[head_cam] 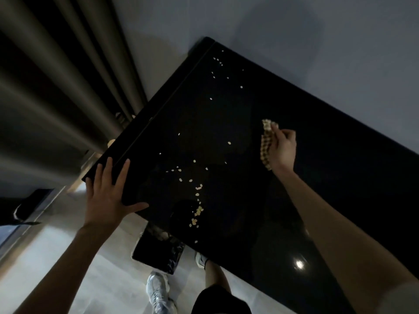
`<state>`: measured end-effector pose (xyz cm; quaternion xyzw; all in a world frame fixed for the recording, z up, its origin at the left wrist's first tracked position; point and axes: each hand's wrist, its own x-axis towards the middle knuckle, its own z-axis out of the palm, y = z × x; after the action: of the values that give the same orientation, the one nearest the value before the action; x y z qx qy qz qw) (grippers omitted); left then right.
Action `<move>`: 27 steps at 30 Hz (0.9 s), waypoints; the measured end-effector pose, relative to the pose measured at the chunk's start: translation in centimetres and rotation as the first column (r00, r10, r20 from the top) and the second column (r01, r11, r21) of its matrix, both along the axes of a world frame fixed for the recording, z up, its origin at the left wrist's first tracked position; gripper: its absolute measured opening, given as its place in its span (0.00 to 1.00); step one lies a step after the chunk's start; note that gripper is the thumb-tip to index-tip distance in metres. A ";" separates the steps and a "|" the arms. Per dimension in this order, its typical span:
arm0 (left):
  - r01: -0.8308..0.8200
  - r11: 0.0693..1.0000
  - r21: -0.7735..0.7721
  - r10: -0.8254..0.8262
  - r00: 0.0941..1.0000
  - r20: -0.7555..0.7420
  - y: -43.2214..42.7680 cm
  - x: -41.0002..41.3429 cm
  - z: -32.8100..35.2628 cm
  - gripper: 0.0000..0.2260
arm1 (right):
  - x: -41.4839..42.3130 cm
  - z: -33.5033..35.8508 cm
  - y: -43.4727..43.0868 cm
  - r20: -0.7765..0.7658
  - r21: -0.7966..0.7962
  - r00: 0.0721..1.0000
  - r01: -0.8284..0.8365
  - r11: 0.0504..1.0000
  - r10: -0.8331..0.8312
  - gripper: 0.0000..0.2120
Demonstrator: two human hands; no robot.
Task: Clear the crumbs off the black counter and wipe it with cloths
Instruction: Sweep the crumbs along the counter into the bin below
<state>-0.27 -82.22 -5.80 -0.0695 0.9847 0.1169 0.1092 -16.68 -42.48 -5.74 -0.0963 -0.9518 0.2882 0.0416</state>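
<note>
The glossy black counter (pixel 238 137) runs diagonally across the head view. Pale crumbs (pixel 197 210) are scattered over it, thickest near its front edge and thinner toward the far corner. My left hand (pixel 108 191) lies flat with spread fingers on the counter's near left corner. My right hand (pixel 282 147) holds a tan checked cloth (pixel 265 143) above the counter's middle right; the cloth hangs along the hand's left side.
A black-lined bin (pixel 158 252) stands on the pale floor below the counter's front edge, under the crumb cluster. My shoes (pixel 158 291) are beside it. Dark curtains (pixel 56 87) hang at left; a grey wall (pixel 294 30) backs the counter.
</note>
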 end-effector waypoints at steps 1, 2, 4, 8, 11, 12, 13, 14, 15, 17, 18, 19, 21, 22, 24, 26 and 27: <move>-0.009 1.000 0.009 0.009 1.000 -0.003 -0.1 -0.1 -0.2 0.54 | -1.2 -0.8 -0.1 0.029 0.033 0.999 -0.016 0.999 0.015 0.19; -0.022 1.000 0.021 0.022 1.000 -0.009 -0.2 -0.2 -0.4 0.54 | -2.1 -1.5 -0.4 0.057 0.066 0.998 -0.030 0.997 0.026 0.19; -0.052 0.998 0.036 0.052 0.999 -0.014 -0.1 -0.1 -0.7 0.55 | -3.2 -2.2 -1.5 0.066 0.082 0.997 -0.037 0.996 0.032 0.19; -0.076 0.996 0.035 0.077 0.997 -0.012 -0.1 -0.1 -0.8 0.55 | -3.8 -2.9 -3.5 0.012 0.097 0.983 -0.183 0.978 0.183 0.19; -0.097 0.993 0.070 0.099 0.995 -0.022 0.0 0.1 -0.7 0.56 | -2.2 -2.9 -5.2 0.022 0.034 0.956 -0.292 0.956 0.291 0.22; -0.105 0.991 0.081 0.108 0.994 -0.027 0.0 0.2 -0.7 0.56 | -1.4 -2.8 -6.0 0.023 0.005 0.942 -0.334 0.942 0.334 0.22; -0.104 0.991 0.083 0.107 0.994 -0.031 0.1 0.2 -0.7 0.56 | -0.7 -2.7 -6.8 0.013 -0.016 0.923 -0.385 0.923 0.385 0.22; -0.100 0.992 0.080 0.103 0.994 -0.033 0.2 0.3 -0.7 0.55 | 0.1 -2.6 -7.6 -0.009 -0.021 0.900 -0.435 0.900 0.435 0.21; -0.089 0.993 0.077 0.093 0.995 -0.042 0.1 0.3 -0.7 0.55 | 0.7 -2.5 -8.5 -0.032 -0.013 0.878 -0.479 0.878 0.478 0.19; -0.065 0.995 0.081 0.071 0.994 -0.078 -0.4 0.5 -0.7 0.52 | 2.1 -2.1 -10.0 -0.034 -0.018 0.850 -0.527 0.850 0.526 0.21; -0.056 0.994 0.089 0.064 0.993 -0.098 -0.9 0.7 -0.6 0.51 | 3.0 -2.0 -10.7 -0.015 -0.031 0.850 -0.527 0.849 0.527 0.22; -0.042 0.994 0.098 0.054 0.992 -0.116 -1.5 0.9 -0.5 0.51 | 4.0 -2.0 -11.2 0.005 -0.042 0.852 -0.523 0.852 0.523 0.22; 0.002 0.994 0.111 0.013 0.991 -0.133 -2.6 1.5 -0.5 0.50 | 6.3 -2.1 -11.8 0.017 -0.043 0.857 -0.514 0.857 0.515 0.20; 0.021 0.992 0.126 -0.005 0.991 -0.130 -3.2 1.8 -0.7 0.49 | 7.5 -2.2 -12.0 0.004 -0.036 0.865 -0.501 0.865 0.501 0.20; 0.050 0.984 0.173 -0.032 0.994 -0.104 -4.5 1.8 -1.4 0.48 | 10.1 -2.4 -12.3 -0.033 -0.015 0.884 -0.468 0.884 0.467 0.21; 0.140 0.977 0.160 -0.132 0.989 -0.060 -6.1 1.3 -2.4 0.48 | 12.8 -2.5 -12.8 -0.037 -0.020 0.907 -0.420 0.907 0.419 0.20; 0.179 0.970 0.164 -0.179 0.984 -0.018 -6.8 1.1 -2.8 0.46 | 14.1 -2.6 -13.2 -0.035 -0.035 0.922 -0.387 0.921 0.386 0.21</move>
<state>0.86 -88.98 -8.62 0.0290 0.9740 0.1878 0.1231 -2.59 -55.64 -8.32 0.0964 -0.9453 0.3116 -0.0049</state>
